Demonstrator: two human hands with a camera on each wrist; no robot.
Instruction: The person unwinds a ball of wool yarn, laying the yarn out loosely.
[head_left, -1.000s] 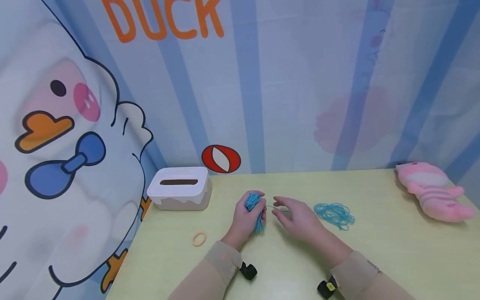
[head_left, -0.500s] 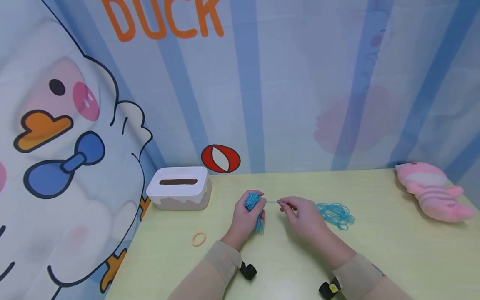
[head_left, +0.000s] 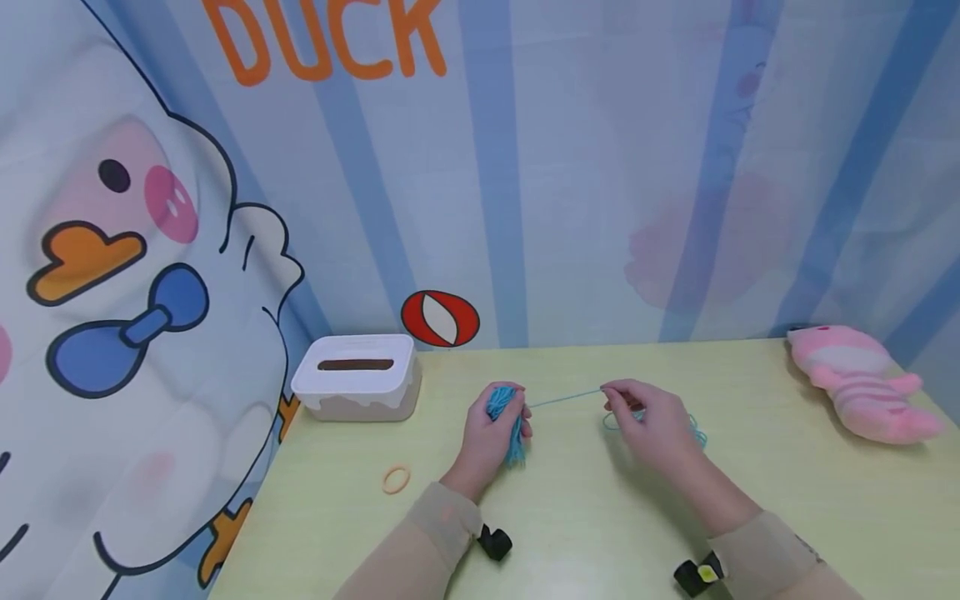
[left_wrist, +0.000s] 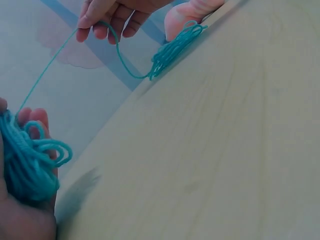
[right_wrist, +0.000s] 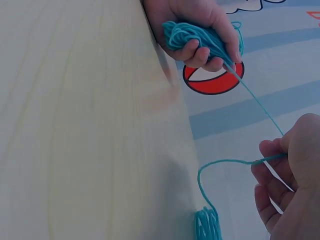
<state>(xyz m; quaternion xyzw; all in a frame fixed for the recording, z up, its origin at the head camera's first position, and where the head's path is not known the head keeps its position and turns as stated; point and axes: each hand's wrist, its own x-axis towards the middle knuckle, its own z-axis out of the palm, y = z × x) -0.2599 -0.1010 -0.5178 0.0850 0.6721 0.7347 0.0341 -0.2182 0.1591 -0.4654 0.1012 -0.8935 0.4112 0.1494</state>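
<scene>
My left hand (head_left: 486, 433) grips a bundle of turquoise yarn (head_left: 516, 440), its strands hanging below the fingers; looped ends stick out in the left wrist view. Right of it, my right hand (head_left: 660, 429) pinches a single strand (head_left: 566, 398) between thumb and fingertips, and the strand runs straight between both hands. From the right hand the yarn curves down to a loose pile (left_wrist: 175, 49), which the hand partly covers in the head view. In the right wrist view the held bundle (right_wrist: 192, 37) is in the left hand's curled fingers.
A white and beige tissue box (head_left: 357, 379) stands at the table's back left, with a small pale orange ring (head_left: 396, 479) in front of it. A pink plush toy (head_left: 862, 383) lies at the back right. A printed curtain hangs behind the table.
My right hand has closed on the strand and moved to the right, so the straight stretch of yarn is longer. The left hand has stayed nearly still with the bundle.
</scene>
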